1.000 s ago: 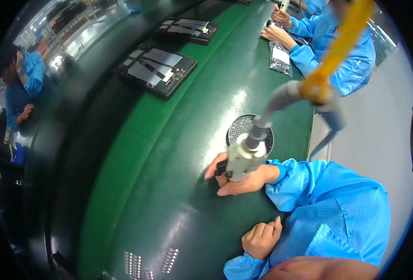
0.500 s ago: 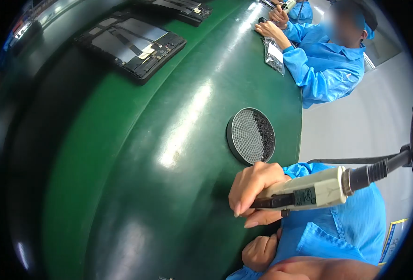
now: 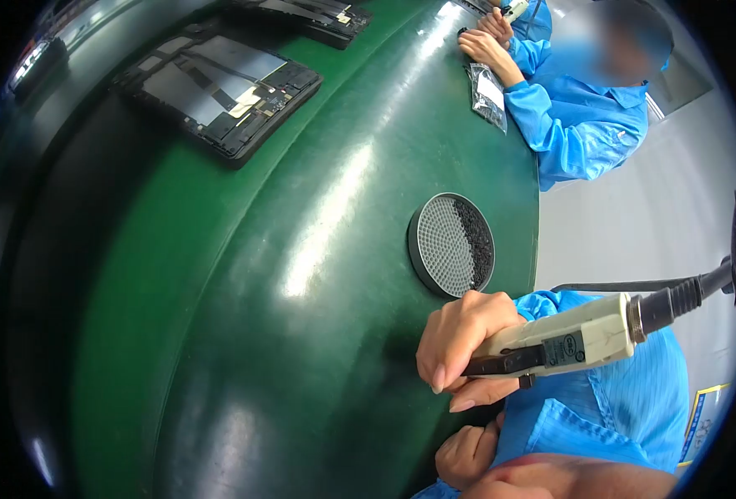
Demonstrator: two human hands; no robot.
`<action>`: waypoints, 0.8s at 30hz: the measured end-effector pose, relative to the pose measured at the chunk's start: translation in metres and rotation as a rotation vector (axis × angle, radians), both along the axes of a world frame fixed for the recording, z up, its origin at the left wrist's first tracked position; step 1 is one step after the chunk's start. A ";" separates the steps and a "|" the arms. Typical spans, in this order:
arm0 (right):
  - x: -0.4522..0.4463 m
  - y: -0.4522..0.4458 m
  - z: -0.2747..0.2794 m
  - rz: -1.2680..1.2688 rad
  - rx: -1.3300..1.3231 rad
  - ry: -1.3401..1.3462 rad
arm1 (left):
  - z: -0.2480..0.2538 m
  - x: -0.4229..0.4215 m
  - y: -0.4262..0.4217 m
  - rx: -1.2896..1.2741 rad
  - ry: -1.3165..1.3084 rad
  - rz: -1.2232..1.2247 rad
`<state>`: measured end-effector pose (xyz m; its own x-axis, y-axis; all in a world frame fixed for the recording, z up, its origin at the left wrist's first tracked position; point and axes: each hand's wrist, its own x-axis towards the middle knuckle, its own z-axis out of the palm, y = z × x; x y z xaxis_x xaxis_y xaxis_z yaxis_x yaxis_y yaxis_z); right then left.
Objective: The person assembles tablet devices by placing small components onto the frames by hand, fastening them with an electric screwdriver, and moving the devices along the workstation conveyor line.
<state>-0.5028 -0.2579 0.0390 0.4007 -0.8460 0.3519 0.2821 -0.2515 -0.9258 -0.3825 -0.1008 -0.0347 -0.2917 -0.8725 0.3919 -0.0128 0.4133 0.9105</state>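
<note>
Right hand (image 3: 466, 339): fingers wrapped around corded screwdriver (image 3: 567, 337).
Screwdriver: in that hand, across the front of the blue jacket (image 3: 617, 407); a loose grip could let it slip.
Cord (image 3: 676, 303): if pulled tight, could drag the tool sideways.
Round tray (image 3: 443, 241): on counter (image 3: 351, 358), just beside right hand; a knock from knuckles or sleeve could tip it and spill the black bits (image 3: 478, 241) along one side.
Tablet (image 3: 218, 87): farther off, insides exposed; a dropped tool could damage it.
Left hand (image 3: 465, 453): fingers curled, partly hidden; can't tell if it grasps anything.
Hard to see: tool tip behind fingers; second tablet (image 3: 330, 18) cut off at top; co-worker's hands (image 3: 488, 50) too small to read.
</note>
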 end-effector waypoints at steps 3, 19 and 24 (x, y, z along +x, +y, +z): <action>-0.003 -0.003 0.002 -0.026 0.005 0.012 | -0.001 -0.007 0.004 0.022 -0.013 -0.003; -0.016 -0.012 -0.005 -0.036 -0.018 -0.074 | 0.000 -0.012 -0.023 0.096 -0.024 -0.078; -0.022 -0.018 0.004 -0.035 0.025 -0.050 | 0.010 -0.015 -0.029 0.128 -0.045 -0.086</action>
<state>-0.5251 -0.2755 0.0435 0.3534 -0.8680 0.3490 0.3192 -0.2388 -0.9171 -0.3977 -0.1302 -0.0248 -0.3820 -0.8857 0.2639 -0.0242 0.2950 0.9552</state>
